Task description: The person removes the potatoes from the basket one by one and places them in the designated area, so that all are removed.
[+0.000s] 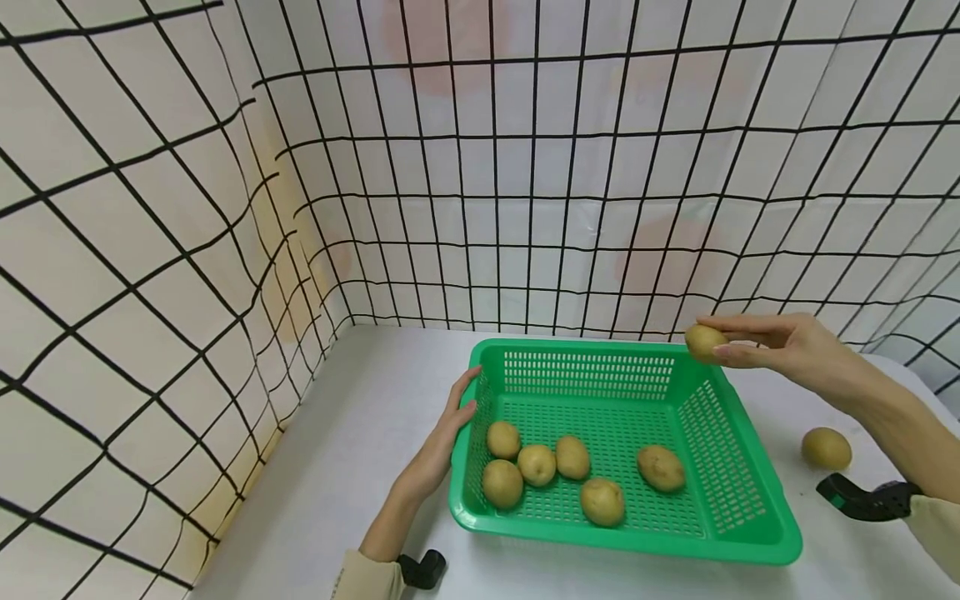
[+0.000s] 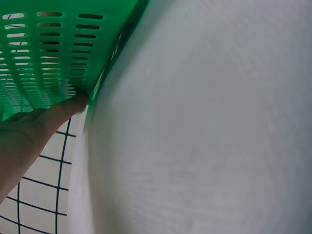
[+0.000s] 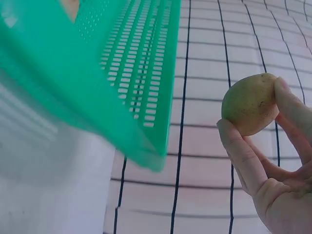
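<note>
right hand (image 1: 780, 343) pinches a potato (image 1: 705, 342) above the green basket (image 1: 742, 500); left hand (image 1: 442, 442), fingers straight, touches its side.

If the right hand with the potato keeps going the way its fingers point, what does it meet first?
Nothing nearby, probably: the right hand holds the potato above the green basket's far right corner, fingers pointing left over it. Depth is unclear.

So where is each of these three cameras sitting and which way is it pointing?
Head: worn high, looking forward and down at the green basket on the table; both forearms and hands show.
Left wrist: low beside the basket wall, looking along the left hand touching it.
Right wrist: looks past the right hand pinching a potato toward the basket.
All three views share the basket.
</note>
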Demonstrator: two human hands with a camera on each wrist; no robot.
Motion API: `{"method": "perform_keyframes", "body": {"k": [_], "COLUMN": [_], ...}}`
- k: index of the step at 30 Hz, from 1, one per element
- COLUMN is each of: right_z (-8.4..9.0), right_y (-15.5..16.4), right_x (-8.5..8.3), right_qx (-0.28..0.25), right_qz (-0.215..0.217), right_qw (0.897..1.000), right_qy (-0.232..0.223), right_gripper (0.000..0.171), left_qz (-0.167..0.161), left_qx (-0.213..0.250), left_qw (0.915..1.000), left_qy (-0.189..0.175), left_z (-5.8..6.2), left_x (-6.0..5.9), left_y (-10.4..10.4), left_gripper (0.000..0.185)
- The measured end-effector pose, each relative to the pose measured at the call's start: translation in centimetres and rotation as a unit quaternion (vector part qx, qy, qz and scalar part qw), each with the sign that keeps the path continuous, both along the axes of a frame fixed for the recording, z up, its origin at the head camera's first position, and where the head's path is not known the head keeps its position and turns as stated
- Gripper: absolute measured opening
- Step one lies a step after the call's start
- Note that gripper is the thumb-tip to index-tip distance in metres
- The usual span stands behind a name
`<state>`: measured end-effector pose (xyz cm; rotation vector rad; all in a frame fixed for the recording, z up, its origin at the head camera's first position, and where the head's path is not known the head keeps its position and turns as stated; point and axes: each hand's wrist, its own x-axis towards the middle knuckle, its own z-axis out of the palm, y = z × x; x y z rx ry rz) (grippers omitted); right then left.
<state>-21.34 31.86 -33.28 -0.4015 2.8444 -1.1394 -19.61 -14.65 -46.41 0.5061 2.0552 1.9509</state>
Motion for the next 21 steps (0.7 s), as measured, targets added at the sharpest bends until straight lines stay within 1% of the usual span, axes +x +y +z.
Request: {"method": "perform_keyframes", "body": {"k": [3, 8, 10, 13, 17, 21], "right_z": [-0.3, -1.0, -1.2, -1.8, -2.5, -3.1], "right_y": [1.4, 3.6, 4.3, 5.4, 6.9, 8.4], "right_x": [0.4, 1.0, 1.3, 1.8, 2.5, 3.2], "right_qx": [0.005, 0.003, 0.003, -0.011, -0.036, -0.036], "right_qz": [-0.014, -0.038, -0.051, -0.067, -0.073, -0.077], "right_qw": [1.000, 0.999, 0.998, 0.997, 0.996, 0.996], "right_qy": [-0.005, -0.029, -0.028, -0.032, -0.039, -0.041], "right_gripper": [0.051, 0.056, 0.056, 0.056, 0.056, 0.056], "left_qz": [0.003, 0.003, 0.004, 0.005, 0.005, 0.005], "left_qx": [0.000, 0.001, 0.001, 0.003, 0.005, 0.005], "left_qw": [1.0000, 1.0000, 1.0000, 1.0000, 1.0000, 1.0000], "left_qy": [0.000, -0.002, -0.003, -0.003, -0.003, -0.005], "left_z": [0.1, 0.1, 0.0, 0.0, 0.0, 0.0], "left_x": [0.0, 0.1, 0.1, 0.1, 0.1, 0.1], "left_y": [0.0, 0.1, 0.1, 0.1, 0.1, 0.2], "left_gripper": [0.053, 0.053, 0.053, 0.053, 0.053, 0.053]}}
